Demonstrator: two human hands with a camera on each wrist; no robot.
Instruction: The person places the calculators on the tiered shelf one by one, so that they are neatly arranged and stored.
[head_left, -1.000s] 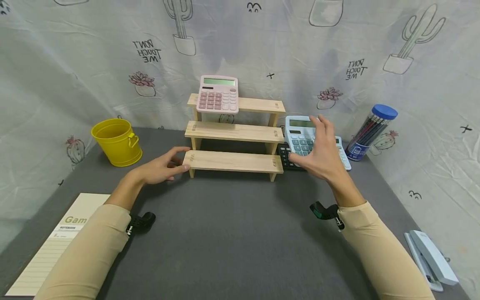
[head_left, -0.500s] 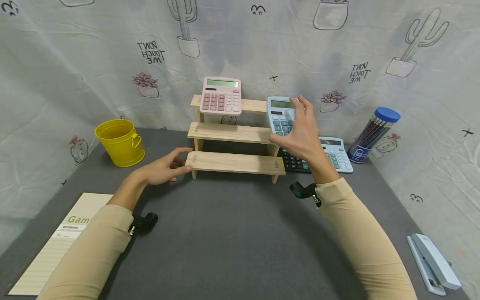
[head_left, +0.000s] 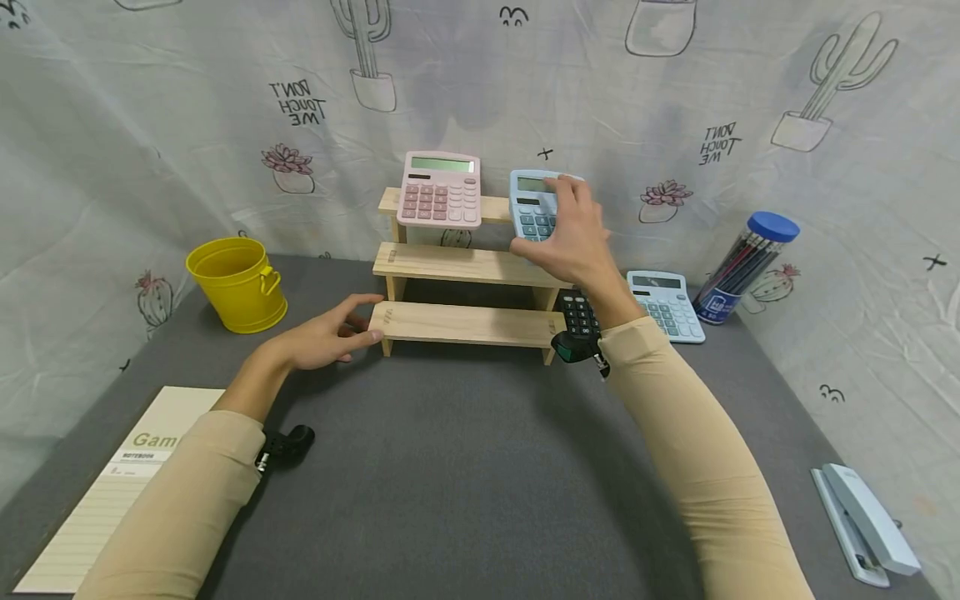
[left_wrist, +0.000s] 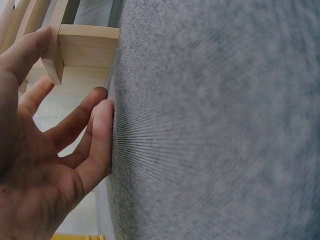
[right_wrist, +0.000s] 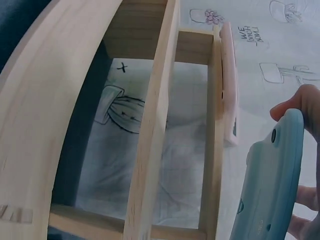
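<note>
My right hand [head_left: 566, 233] grips a light blue calculator [head_left: 528, 208] by its sides, thumb low and fingers along the far edge. The calculator stands tilted at the right end of the top tier of a three-tier wooden shelf [head_left: 465, 323]. In the right wrist view the calculator [right_wrist: 272, 175] shows edge-on, beside the top plank. A pink calculator [head_left: 438, 190] leans on the top tier's left part. My left hand [head_left: 322, 335] holds the left end of the lowest plank between thumb and index finger; in the left wrist view its other fingers [left_wrist: 102, 130] rest near the desk.
A second light blue calculator [head_left: 666, 307] and a black calculator [head_left: 580, 312] lie right of the shelf. Beyond stands a blue-lidded tube of pencils [head_left: 742, 271]. A yellow bucket [head_left: 236, 287] and notebook [head_left: 112, 492] are at left; a stapler [head_left: 862, 525] lies at front right.
My right hand has lifted the light blue calculator from the desk on the right and carried it up and left to the top tier. The left hand keeps its place on the shelf.
</note>
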